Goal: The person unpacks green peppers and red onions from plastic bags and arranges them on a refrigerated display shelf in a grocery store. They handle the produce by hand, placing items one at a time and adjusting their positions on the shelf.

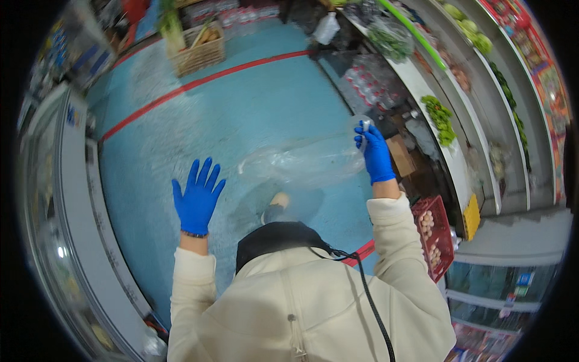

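My right hand (376,151), in a blue glove, grips the gathered end of a clear plastic bag (303,163). The thin bag streams out to the left over the blue floor, and I cannot make out anything inside it. On the other side, my left hand (196,199), gloved in blue as well, is held up with its fingers spread and nothing in it. A gap of floor lies between that hand and the bag's free end. Below the bag, one of my feet (278,202) shows on the floor.
White vegetable shelves (452,181) run along the right, bearing leafy lettuce (438,120) and cabbages (470,29). Beside my right sleeve stands a red crate (445,244) of eggs. A glass-fronted cabinet (74,217) lines the left. Farther ahead, a wicker basket (199,56) holds vegetables.
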The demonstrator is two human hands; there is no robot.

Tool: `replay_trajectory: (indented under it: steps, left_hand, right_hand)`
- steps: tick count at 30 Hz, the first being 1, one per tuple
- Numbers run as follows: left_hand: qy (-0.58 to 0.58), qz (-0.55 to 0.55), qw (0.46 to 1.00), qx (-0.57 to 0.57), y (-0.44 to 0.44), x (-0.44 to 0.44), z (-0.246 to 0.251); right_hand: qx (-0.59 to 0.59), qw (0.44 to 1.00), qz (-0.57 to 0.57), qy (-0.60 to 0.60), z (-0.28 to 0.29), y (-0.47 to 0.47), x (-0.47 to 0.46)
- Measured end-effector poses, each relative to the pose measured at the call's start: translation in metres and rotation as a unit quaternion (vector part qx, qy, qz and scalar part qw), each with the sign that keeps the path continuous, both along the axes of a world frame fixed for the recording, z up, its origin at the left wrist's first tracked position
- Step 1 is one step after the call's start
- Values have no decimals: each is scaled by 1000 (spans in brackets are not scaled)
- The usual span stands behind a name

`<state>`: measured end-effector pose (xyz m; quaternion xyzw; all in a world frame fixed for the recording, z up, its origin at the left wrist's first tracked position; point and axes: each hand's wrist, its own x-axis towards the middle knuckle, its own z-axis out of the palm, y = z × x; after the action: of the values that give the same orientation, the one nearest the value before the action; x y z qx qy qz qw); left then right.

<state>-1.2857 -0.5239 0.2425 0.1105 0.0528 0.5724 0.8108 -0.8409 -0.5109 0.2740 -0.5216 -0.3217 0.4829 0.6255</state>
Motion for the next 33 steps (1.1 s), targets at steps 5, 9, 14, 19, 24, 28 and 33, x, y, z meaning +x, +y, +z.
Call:
replay_trajectory:
  steps: [5,9,14,19,24,28,33]
  left_hand:
    - [36,-45,998,-8,84,38,-3]
    - [71,-72,995,13,152,55,-3]
    - [107,-127,984,63,237,73,-15]
    - [74,-123,985,-95,319,80,-31]
    - [100,-186,975,-71,430,98,-40]
    - [105,-245,958,-109,490,132,-42]
    - [169,-314,927,-112,523,204,-52]
  right_hand:
    - [-22,996,-76,42,-33,50,33]
    - [-23,992,-93,77,-50,97,54]
    - [-36,987,-130,87,-55,157,89]
    - [-17,977,-212,22,-70,196,120]
    - [-102,942,-308,84,-72,234,125]
    - [-91,942,-320,43,-59,254,129]
    - [-128,918,-376,8,-61,256,154]
